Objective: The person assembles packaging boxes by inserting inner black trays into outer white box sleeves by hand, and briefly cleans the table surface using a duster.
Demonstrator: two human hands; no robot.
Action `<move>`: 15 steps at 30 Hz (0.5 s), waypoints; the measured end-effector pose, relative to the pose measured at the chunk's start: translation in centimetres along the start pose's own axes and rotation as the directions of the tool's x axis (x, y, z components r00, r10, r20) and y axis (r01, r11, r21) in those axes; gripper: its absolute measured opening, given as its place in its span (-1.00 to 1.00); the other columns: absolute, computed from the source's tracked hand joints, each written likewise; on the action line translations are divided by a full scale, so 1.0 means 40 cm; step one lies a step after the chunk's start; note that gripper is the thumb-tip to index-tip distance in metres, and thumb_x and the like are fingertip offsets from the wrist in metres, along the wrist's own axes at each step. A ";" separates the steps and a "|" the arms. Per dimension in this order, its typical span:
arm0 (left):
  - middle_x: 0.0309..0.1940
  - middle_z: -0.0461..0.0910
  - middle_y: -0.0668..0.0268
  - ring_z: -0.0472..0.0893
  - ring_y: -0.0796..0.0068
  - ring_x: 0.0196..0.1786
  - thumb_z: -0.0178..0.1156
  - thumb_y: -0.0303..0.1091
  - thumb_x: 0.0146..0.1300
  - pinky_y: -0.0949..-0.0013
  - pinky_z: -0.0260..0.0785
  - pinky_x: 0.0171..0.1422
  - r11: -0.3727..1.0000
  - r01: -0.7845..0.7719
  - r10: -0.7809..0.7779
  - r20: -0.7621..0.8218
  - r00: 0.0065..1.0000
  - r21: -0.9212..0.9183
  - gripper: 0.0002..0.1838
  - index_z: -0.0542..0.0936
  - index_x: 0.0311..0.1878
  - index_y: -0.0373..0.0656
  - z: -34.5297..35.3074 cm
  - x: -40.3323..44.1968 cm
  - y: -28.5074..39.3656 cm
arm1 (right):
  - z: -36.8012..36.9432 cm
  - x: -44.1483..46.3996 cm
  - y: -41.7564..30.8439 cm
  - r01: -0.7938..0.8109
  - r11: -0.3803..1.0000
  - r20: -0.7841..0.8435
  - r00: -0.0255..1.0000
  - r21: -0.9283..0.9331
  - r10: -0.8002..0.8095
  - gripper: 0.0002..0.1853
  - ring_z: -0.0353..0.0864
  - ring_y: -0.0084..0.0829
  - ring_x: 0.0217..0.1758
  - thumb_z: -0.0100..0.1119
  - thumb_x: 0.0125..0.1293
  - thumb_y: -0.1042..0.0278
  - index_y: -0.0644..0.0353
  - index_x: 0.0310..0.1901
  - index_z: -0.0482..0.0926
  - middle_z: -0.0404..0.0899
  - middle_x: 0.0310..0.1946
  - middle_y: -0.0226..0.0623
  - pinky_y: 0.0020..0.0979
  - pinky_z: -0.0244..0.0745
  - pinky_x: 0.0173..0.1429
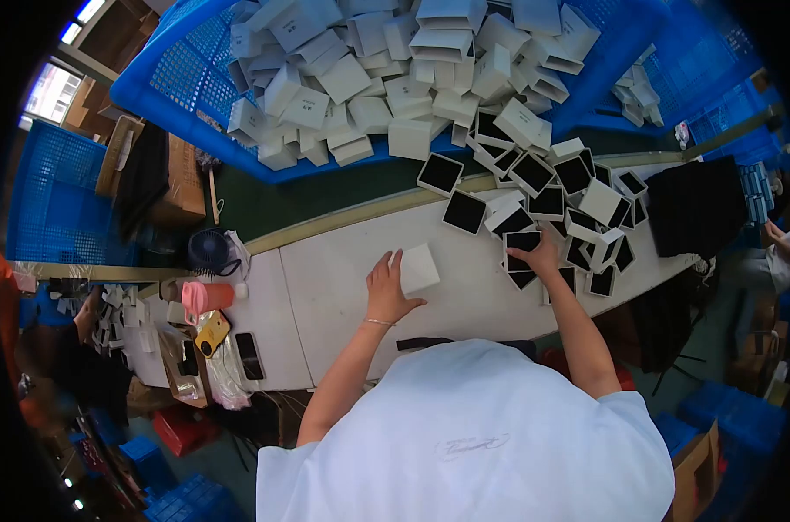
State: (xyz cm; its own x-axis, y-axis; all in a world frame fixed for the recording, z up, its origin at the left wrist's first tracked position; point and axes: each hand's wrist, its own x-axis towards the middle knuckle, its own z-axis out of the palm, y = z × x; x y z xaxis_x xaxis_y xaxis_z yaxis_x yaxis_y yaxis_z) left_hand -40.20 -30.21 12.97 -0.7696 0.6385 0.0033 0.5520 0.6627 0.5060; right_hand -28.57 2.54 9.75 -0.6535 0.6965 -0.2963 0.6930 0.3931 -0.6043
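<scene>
My left hand [388, 289] is over the white table, fingers stretched and thumb held apart. Beside its fingers lies a closed white box [420, 268]; whether the fingers touch it I cannot tell. My right hand [541, 255] grips a small white box tray with a black inside [522, 239], the thumb on its near edge and the other fingers along its right side. Around that hand, a loose pile of similar box trays [531, 174] spreads over the right part of the table, some tilted or overlapping.
A blue crate [190, 96] heaped with white box sleeves [342, 78] stands beyond the table. At the left are a pink cup [208, 297], a small fan [212, 252], a yellow device [212, 334] and a phone [249, 356]. Black cloth [699, 209] lies at the right end.
</scene>
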 end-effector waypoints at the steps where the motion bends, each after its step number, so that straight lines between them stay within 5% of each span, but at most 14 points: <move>1: 0.19 0.25 0.03 0.25 0.04 0.27 0.57 -0.09 -0.40 0.01 0.16 0.25 1.000 -0.006 0.006 0.004 1.000 -0.001 0.13 0.19 0.32 -0.13 0.030 0.030 0.026 | 0.012 -0.006 -0.002 -0.121 0.982 -0.043 0.992 -0.142 0.116 -0.06 0.49 -0.13 0.11 0.58 -0.26 0.06 0.17 0.19 0.28 0.51 0.00 -0.02 -0.22 0.39 0.16; 3: 0.23 0.19 0.07 0.19 0.02 0.31 0.58 0.03 -0.53 -0.16 0.06 0.25 0.959 0.247 -0.255 0.042 0.966 0.141 0.30 0.09 0.38 -0.08 0.093 0.068 0.044 | 0.024 -0.024 0.007 -0.043 0.986 -0.117 0.993 -0.164 0.024 -0.23 0.57 -0.20 -0.05 0.53 -0.14 0.09 0.14 0.11 0.35 0.55 -0.12 -0.07 -0.27 0.45 0.03; 5: 0.23 0.21 0.07 0.18 0.01 0.31 0.58 0.05 -0.52 -0.12 0.04 0.26 0.963 0.175 -0.201 0.112 0.973 0.205 0.29 0.11 0.38 -0.08 0.120 0.070 0.032 | 0.029 -0.045 0.011 -0.046 0.958 -0.100 0.992 0.284 0.077 -0.38 0.58 -0.24 -0.13 0.46 -0.02 0.17 0.16 0.05 0.40 0.57 -0.18 -0.10 -0.36 0.45 -0.02; 7: 0.22 0.24 0.08 0.18 0.00 0.31 0.57 0.07 -0.51 -0.09 0.03 0.27 0.959 0.097 -0.150 0.187 0.971 0.265 0.29 0.12 0.38 -0.09 0.132 0.058 0.016 | 0.040 -0.074 0.008 -0.033 0.944 -0.139 0.987 0.329 0.083 -0.54 0.54 -0.37 -0.15 0.36 0.12 0.24 0.20 0.01 0.43 0.56 -0.21 -0.19 -0.46 0.41 -0.03; 10: 0.18 0.28 0.08 0.24 0.06 0.27 0.56 0.05 -0.43 -0.03 0.09 0.30 0.985 0.125 -0.148 0.206 0.967 0.123 0.22 0.15 0.38 -0.09 0.101 0.030 -0.011 | 0.014 -0.137 -0.058 -0.010 0.802 -0.105 0.990 0.597 0.090 -0.59 0.50 -0.52 -0.19 0.27 0.22 0.25 0.21 0.04 0.41 0.54 -0.25 -0.30 -0.51 0.39 -0.06; 12: 0.14 0.36 0.10 0.34 0.08 0.23 0.50 0.10 -0.31 0.07 0.16 0.32 0.868 0.165 -0.112 0.140 0.984 -0.469 0.13 0.18 0.37 -0.07 0.079 -0.004 -0.043 | -0.011 -0.179 -0.134 -0.057 0.709 0.006 0.997 0.703 0.073 -0.63 0.44 -0.62 -0.18 0.20 0.29 0.27 0.20 0.07 0.40 0.50 -0.25 -0.39 -0.58 0.34 -0.04; 13: 0.14 0.36 0.10 0.34 0.08 0.23 0.50 0.10 -0.31 0.07 0.16 0.32 0.869 0.164 -0.115 0.133 0.984 -0.467 0.13 0.18 0.37 -0.07 0.062 -0.027 -0.055 | -0.022 -0.195 -0.171 -0.052 0.708 0.007 0.998 0.704 0.066 -0.63 0.44 -0.62 -0.18 0.20 0.29 0.27 0.20 0.07 0.40 0.50 -0.25 -0.39 -0.58 0.34 -0.04; 14: 0.18 0.35 0.09 0.35 0.10 0.24 0.45 0.07 -0.18 0.13 0.17 0.34 0.472 0.378 -0.116 0.369 0.922 -0.796 0.05 0.17 0.38 -0.08 0.032 -0.050 -0.057 | -0.030 -0.211 -0.208 -0.039 0.636 0.043 0.999 0.771 0.010 -0.63 0.43 -0.64 -0.16 0.18 0.31 0.27 0.18 0.08 0.40 0.49 -0.23 -0.41 -0.59 0.32 -0.03; 15: 0.22 0.34 0.09 0.37 0.12 0.26 0.39 0.04 -0.05 0.19 0.19 0.36 -0.056 0.552 0.015 0.552 0.833 -0.832 -0.03 0.16 0.38 -0.10 0.003 -0.076 -0.054 | -0.040 -0.226 -0.242 -0.033 0.557 0.072 0.996 0.830 -0.050 -0.64 0.42 -0.65 -0.14 0.17 0.32 0.28 0.17 0.09 0.39 0.48 -0.21 -0.42 -0.60 0.31 -0.01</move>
State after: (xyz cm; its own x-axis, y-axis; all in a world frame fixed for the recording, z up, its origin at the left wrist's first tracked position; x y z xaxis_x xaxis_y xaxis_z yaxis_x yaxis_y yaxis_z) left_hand -39.02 -33.55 11.75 -0.4557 0.7585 -0.4659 -0.7231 -0.0102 0.6907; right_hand -28.88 -6.58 19.46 -0.7075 0.6308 -0.3187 0.1543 -0.3022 -0.9407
